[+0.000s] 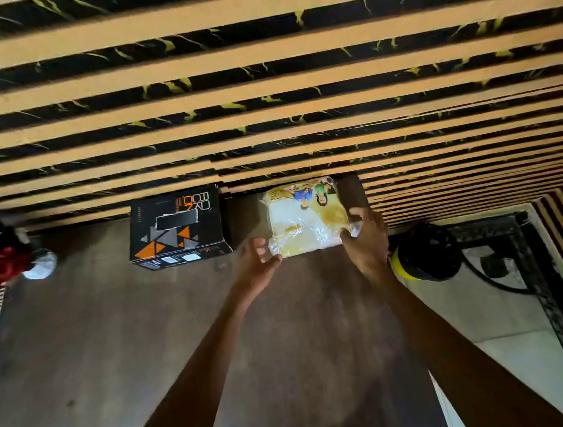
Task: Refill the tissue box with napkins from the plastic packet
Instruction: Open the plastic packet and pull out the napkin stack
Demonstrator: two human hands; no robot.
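Napkin packet [304, 219] between both hands' fingers [345, 234].

A black tissue box [175, 227] with orange and grey triangles lies flat at the far edge of the brown bench [114, 350]. Just right of it lies the clear plastic napkin packet [304, 218], yellow-printed.

On the brown tabletop [112, 333], the right hand [365, 239] grips the packet's [308, 217] near right corner; the left hand [257, 260] is spread open at its near left corner. A black box [176, 228] sits left.
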